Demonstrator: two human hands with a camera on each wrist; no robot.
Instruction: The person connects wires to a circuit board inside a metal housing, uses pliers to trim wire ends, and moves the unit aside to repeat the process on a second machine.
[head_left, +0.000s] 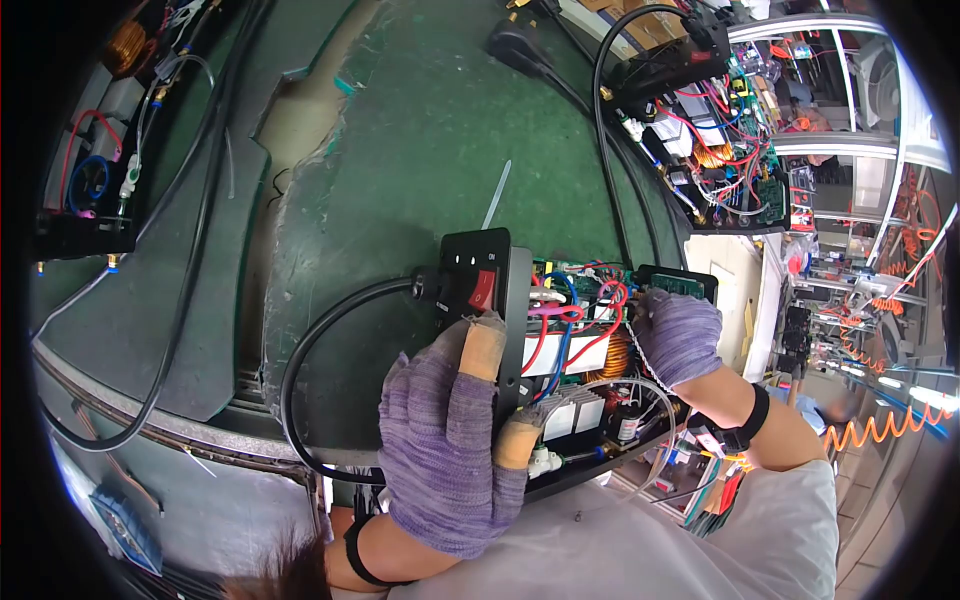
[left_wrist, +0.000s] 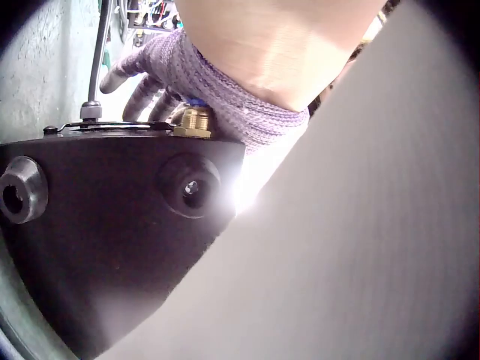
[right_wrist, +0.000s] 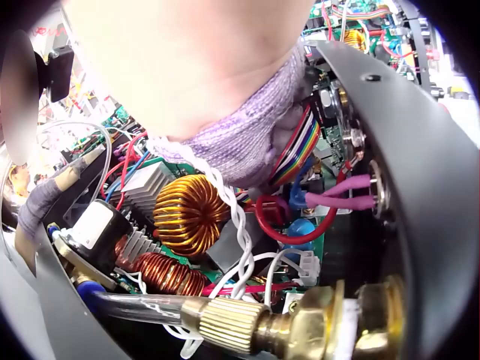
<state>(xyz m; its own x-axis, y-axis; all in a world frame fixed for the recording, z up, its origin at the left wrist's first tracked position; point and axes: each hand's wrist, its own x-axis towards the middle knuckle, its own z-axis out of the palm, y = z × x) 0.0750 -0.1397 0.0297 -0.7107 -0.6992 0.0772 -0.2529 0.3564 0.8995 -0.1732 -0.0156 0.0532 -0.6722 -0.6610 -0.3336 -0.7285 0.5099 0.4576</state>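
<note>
An opened black electrical machine (head_left: 575,470) lies on the bench, its wires and coils exposed. My left hand (head_left: 440,450), in a purple knit glove with tan fingertips, grips its end panel (head_left: 475,245). The fingers lie over the outer face beside a red switch (head_left: 481,290), with the thumb at the inner edge. My gloved right hand (head_left: 680,335) reaches in at the opposite end, beside a small green circuit board (head_left: 685,285). In the right wrist view a rainbow ribbon cable (right_wrist: 300,142) runs right along its fingers; their tips are hidden, so I cannot tell whether they pinch it.
A black power cord (head_left: 300,360) loops from the end panel. On the green mat (head_left: 420,140) lie a pale cable tie (head_left: 497,195) and a black plug (head_left: 520,48). Other opened machines stand at the upper right (head_left: 700,140) and upper left (head_left: 85,225). A ragged gap (head_left: 300,125) splits the mat.
</note>
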